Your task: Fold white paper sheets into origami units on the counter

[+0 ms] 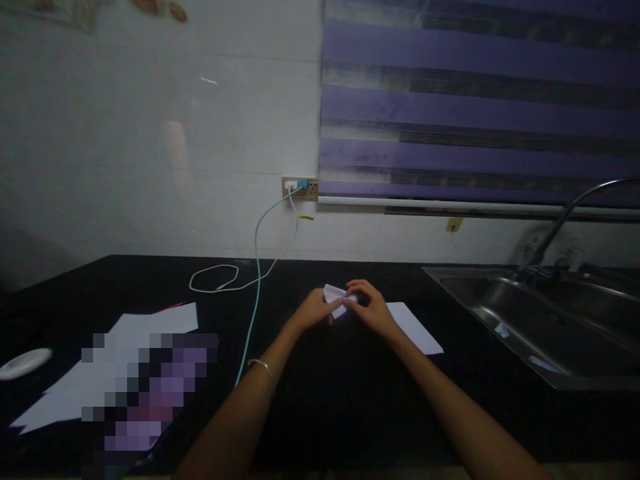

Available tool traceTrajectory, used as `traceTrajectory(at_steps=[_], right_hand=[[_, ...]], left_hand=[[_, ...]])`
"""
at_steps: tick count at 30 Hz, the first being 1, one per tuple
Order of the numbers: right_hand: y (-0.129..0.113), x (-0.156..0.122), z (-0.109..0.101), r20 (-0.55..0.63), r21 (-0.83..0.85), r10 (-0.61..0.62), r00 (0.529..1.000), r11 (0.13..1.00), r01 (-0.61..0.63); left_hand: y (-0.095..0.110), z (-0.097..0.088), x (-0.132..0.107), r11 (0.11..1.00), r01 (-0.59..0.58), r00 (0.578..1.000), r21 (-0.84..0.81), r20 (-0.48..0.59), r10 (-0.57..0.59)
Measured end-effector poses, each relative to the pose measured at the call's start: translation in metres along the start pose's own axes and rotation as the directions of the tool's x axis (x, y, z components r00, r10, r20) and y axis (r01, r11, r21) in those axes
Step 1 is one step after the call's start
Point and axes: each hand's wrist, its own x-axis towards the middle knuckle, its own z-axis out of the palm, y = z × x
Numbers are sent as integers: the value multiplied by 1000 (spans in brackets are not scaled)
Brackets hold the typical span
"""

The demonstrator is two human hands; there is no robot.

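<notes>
Both of my hands meet over a dark countertop (320, 400) at the middle of the view. A small piece of folded white paper (334, 295) sits between them. My left hand (316, 311) pinches its near left side, with a thin bangle on that wrist. My right hand (367, 308) curls its fingers over the paper's right end. Just to the right of my right hand a flat white sheet (415, 327) lies on the counter, partly hidden under my forearm.
A stack of white sheets (125, 347) lies at the left with a blurred patch over it. A white round lid (25, 363) sits at the far left. Cables (256, 267) run from a wall socket (300, 188). A steel sink (530, 320) with a tap is at the right.
</notes>
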Motion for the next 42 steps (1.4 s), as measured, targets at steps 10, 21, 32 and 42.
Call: traceTrajectory(at_steps=[10,21,32,42], right_hand=[[22,2,-6,177,262,281,943,910,-320],[19,3,-8,124,187,216,969,954,-236],[16,3,-10,198,330,351,915,855,-399],[23,3,-8,172,374,356,918,839,-396]], left_hand=[[0,-3,-2,998,4,1000,-69,31,-2],[3,-1,0,996,43,996,-74,-69,-48],[7,-2,1,993,-33,991,-110,-130,18],[1,-4,4,995,-75,971,-65,-231,58]])
